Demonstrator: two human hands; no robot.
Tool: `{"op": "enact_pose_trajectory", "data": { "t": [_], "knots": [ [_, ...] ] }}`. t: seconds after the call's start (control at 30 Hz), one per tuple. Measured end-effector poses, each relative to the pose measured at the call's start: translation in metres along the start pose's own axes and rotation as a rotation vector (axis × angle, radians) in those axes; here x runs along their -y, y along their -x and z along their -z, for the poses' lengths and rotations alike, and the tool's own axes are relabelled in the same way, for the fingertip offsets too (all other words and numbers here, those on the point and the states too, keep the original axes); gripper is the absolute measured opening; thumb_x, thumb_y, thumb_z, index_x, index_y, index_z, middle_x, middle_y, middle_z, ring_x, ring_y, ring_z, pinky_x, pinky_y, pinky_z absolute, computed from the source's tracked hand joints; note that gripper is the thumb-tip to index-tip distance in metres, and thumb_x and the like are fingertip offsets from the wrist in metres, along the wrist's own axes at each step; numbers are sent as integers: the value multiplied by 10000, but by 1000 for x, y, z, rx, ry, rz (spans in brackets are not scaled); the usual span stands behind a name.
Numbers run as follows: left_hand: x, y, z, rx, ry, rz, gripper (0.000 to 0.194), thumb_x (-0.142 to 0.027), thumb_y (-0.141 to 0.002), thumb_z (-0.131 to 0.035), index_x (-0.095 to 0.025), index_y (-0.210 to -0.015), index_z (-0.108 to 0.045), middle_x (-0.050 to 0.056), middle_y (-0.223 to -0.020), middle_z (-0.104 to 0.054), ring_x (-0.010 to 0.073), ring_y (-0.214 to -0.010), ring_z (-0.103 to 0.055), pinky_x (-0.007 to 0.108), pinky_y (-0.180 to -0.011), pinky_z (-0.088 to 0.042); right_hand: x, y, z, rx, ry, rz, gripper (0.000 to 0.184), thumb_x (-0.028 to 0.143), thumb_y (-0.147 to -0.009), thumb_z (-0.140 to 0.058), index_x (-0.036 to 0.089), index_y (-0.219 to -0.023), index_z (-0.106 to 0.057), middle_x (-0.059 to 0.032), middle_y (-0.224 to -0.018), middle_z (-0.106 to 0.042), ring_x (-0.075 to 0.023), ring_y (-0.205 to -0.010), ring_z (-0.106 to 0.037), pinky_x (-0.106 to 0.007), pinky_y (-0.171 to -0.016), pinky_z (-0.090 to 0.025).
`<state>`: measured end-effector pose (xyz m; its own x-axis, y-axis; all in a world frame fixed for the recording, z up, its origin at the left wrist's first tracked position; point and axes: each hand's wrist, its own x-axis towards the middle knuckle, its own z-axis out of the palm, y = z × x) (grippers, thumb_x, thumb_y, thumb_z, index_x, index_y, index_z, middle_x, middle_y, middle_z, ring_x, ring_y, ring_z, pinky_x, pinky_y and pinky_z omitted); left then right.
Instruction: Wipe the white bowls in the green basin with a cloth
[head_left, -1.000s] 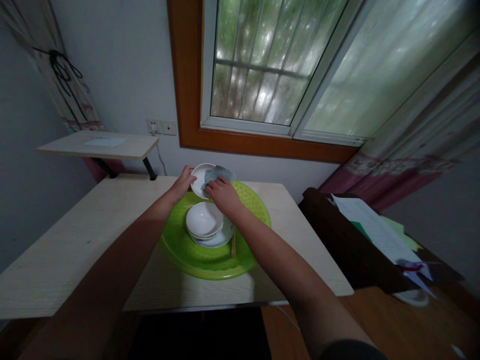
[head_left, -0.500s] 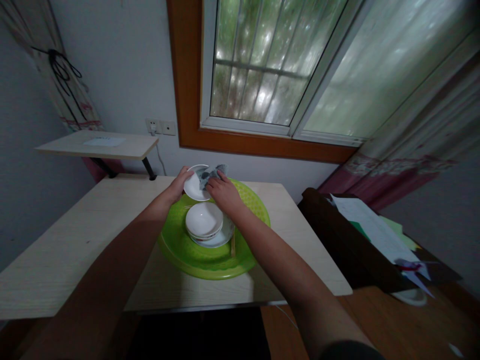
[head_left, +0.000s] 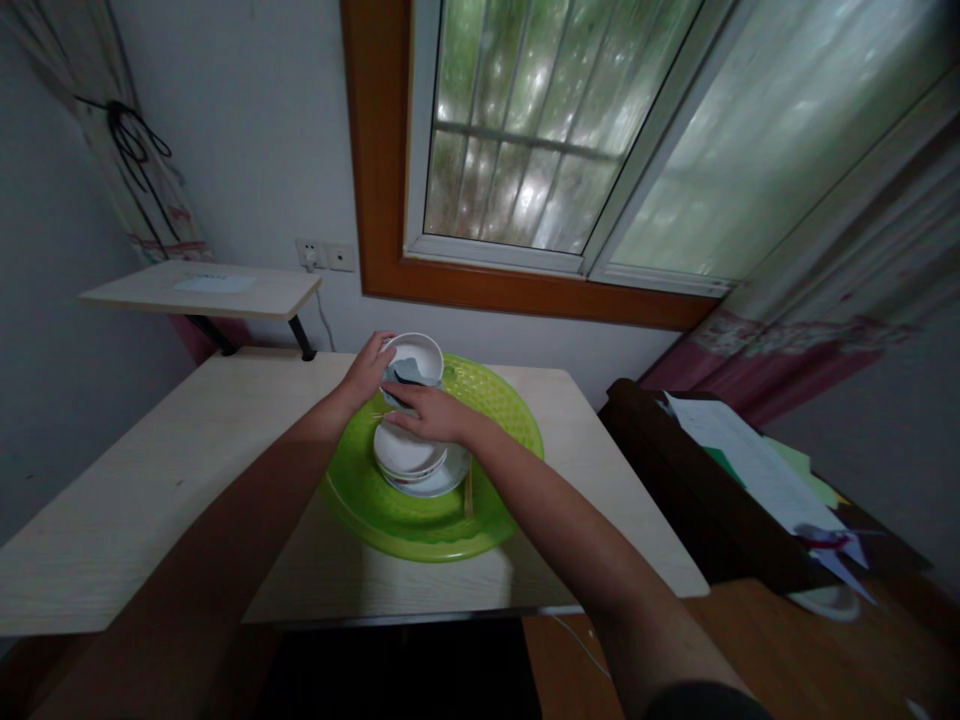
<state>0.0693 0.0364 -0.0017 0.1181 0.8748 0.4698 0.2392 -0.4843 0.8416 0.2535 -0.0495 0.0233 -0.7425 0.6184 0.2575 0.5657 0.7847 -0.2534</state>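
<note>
My left hand (head_left: 367, 368) grips a white bowl (head_left: 421, 350) by its left side, tilted above the far part of a green plastic basin (head_left: 439, 548). With my right hand (head_left: 431, 411) I press a grey cloth (head_left: 405, 372) against the near side of that bowl; the fingers lie over the cloth. Below my right hand, a stack of white bowls (head_left: 409, 450) rests on a white plate (head_left: 442, 482) inside the basin. Wooden chopsticks (head_left: 469, 492) lie at the right of the plate.
The basin stands on a pale wooden table (head_left: 187, 480). A small raised shelf (head_left: 202, 290) with a paper on it is at the back left. To the right is a dark brown piece of furniture (head_left: 660, 480) with papers (head_left: 750, 440). A window (head_left: 525, 150) is behind.
The held bowl has turned, its opening now showing more towards me. My right hand and the cloth have moved left and down, from the bowl's upper right to its near side.
</note>
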Motion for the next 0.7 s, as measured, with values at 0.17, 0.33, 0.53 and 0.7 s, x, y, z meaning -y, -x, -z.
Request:
{"op": "enact_pose_trajectory", "data": {
  "t": [0.17,0.33,0.53,0.7],
  "knots": [
    [-2,0,3,-36,-36,-26,359,-403,-908,-502,-233,-1217,-569,88,-1290,-637,264,-1252,-566,435,-1135,-413,-4,-4,-3,-70,-52,-86,655,509,-1092,-434,125,-1618,-363,-184,-1564,-534,-242,-1393,-562,-374,-1149,-415],
    [1,0,1,-24,-35,-23,384,-405,-900,-513,-217,-1230,-564,100,-1279,-631,268,-1225,-573,442,-1105,-436,-8,-5,3,-97,199,-177,485,435,-1118,-385,118,-1276,-716,-156,-1226,-732,-249,-1180,-634,-415,-1077,-434],
    [2,1,-1,26,-13,-18,381,-419,-905,-515,-213,-1221,-566,87,-1245,-646,251,-1173,-592,427,-1080,-455,-12,1,7,-171,431,-183,350,356,-1043,-551,119,-1088,-805,-169,-1360,-649,-337,-1377,-428,-485,-1134,-404],
    [5,0,-2,34,-26,-24,391,-416,-908,-523,-202,-1230,-581,96,-1260,-648,253,-1181,-589,419,-1075,-454,-11,2,2,-148,471,-167,365,333,-1038,-561,70,-1223,-736,-197,-1508,-559,-337,-1407,-463,-479,-1144,-412]
  ]
}}
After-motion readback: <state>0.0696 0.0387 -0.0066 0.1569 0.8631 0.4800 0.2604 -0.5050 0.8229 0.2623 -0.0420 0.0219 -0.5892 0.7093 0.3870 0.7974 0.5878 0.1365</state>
